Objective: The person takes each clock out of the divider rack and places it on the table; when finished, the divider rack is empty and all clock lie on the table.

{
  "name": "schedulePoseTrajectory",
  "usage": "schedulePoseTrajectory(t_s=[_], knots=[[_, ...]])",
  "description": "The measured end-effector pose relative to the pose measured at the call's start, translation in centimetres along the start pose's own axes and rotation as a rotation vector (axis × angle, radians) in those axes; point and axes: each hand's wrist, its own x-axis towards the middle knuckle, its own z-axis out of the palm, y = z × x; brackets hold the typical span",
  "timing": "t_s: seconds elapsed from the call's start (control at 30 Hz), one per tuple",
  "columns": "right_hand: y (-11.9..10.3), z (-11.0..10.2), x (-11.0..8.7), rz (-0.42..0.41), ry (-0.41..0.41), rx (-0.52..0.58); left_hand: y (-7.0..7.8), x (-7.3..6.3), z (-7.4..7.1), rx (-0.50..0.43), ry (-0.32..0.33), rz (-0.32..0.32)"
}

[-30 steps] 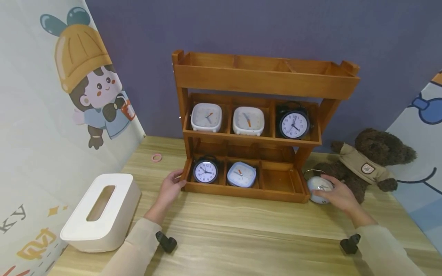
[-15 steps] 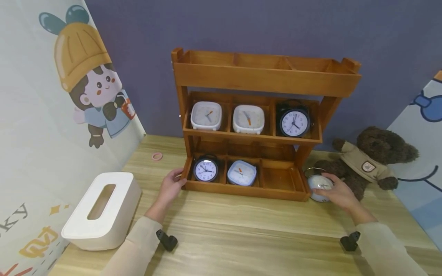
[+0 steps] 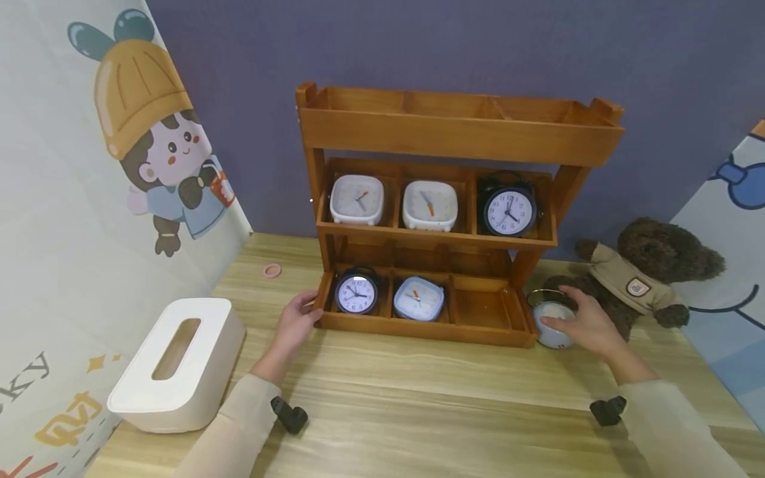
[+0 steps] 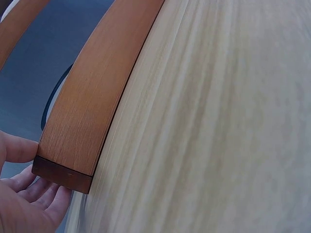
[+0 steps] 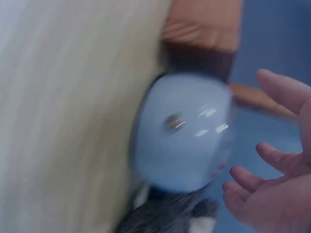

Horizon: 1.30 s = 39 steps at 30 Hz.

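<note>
Since the table (image 3: 418, 398) carries a wooden rack (image 3: 460, 139) that the left hand (image 3: 297, 322) holds at one end, a hard tug there could, I judge, slew it across the surface. The brown teddy bear (image 3: 621, 277), slumped near the rack's right end, leaves little room on that side and might topple if bumped. The five clocks (image 3: 430, 206) propped in the two lower trays would probably slide if the rack jolted. The pale rounded clock (image 5: 182, 145) stands on the table, between that right end and the bear; its smooth, curved shell seems apt to slip or roll under a one-sided push, and its thin wire loop (image 3: 545, 291) could snag a finger.

As for grip, the left hand pinches the end of the lowest tray, thumb to one side and fingers to the other. The right hand (image 3: 588, 326) is spread wide by the pale clock: it overlaps the clock in the head view, but the blurred right wrist view shows a gap, so it appears to hold nothing.
</note>
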Motion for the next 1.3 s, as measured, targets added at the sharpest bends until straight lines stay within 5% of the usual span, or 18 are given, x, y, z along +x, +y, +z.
schedulePoseTrajectory(t_s=[0.2, 0.6, 1.3], knots=[[-3.8, 0.1, 0.1, -0.068, -0.010, -0.004, 0.3, -0.1, 0.0, 0.002, 0.005, -0.002], [-10.2, 3.6, 1.1, -0.150, -0.021, 0.085, -0.2, 0.0, 0.0, 0.017, 0.001, 0.009], [-17.5, 11.5, 5.3, -0.213, -0.073, 0.083, -0.2, 0.1, 0.0, 0.015, 0.002, 0.017]])
